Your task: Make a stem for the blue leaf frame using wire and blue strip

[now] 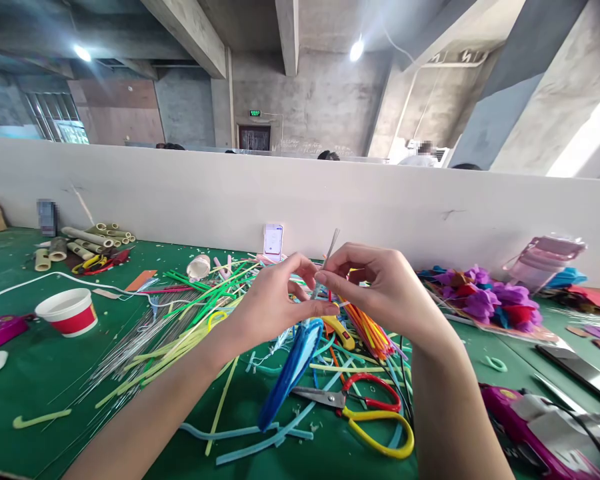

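Note:
My left hand (280, 293) and my right hand (385, 283) meet in front of me, fingertips pinched together around the thin wire stem (333, 244) of a blue pipe-cleaner piece (291, 373). The piece is long and leaf-shaped, dark blue with a lighter blue top. It hangs tilted below my fingers, while the bare wire ends stick up above them. My fingers partly hide the join. Just below lie open scissors (347, 403) with one red and one yellow handle loop. A yellow cutter (341, 332) lies behind the piece.
Green and yellow pipe cleaners (180, 340), loose wires (130, 343) and an orange bundle (373, 330) cover the green table. A paper cup (70, 313) and bamboo tubes (97, 239) stand left. Purple material (480, 297), a power strip (530, 427) and a phone (273, 241) are around.

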`<state>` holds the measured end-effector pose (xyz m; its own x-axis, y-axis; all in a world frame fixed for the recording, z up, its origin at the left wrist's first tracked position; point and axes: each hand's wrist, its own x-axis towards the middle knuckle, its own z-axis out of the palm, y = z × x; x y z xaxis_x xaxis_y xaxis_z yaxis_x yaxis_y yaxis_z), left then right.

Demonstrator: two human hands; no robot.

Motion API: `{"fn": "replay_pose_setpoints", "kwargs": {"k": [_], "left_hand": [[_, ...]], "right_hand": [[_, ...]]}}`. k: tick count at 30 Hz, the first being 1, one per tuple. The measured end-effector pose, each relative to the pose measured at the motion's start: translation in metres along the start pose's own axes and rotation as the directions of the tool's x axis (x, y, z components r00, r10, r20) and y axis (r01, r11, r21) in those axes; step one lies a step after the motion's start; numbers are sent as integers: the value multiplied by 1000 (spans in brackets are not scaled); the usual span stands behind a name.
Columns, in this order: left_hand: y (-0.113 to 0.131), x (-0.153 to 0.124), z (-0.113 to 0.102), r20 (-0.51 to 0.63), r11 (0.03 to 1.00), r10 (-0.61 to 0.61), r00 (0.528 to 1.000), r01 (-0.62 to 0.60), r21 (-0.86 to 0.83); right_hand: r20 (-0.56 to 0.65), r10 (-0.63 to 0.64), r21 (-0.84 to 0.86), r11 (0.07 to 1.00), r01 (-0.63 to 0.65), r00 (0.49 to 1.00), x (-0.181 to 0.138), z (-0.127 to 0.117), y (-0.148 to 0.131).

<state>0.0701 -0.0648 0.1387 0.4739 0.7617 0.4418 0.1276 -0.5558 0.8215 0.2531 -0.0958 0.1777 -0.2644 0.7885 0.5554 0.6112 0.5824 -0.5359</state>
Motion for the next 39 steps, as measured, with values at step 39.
{"fn": "replay_pose_setpoints", "kwargs": {"k": [39], "left_hand": [[-20, 9, -29, 468, 979, 16, 884, 81, -187]], "right_hand": [[168, -11, 219, 975, -27, 986, 10, 16, 15]]}}
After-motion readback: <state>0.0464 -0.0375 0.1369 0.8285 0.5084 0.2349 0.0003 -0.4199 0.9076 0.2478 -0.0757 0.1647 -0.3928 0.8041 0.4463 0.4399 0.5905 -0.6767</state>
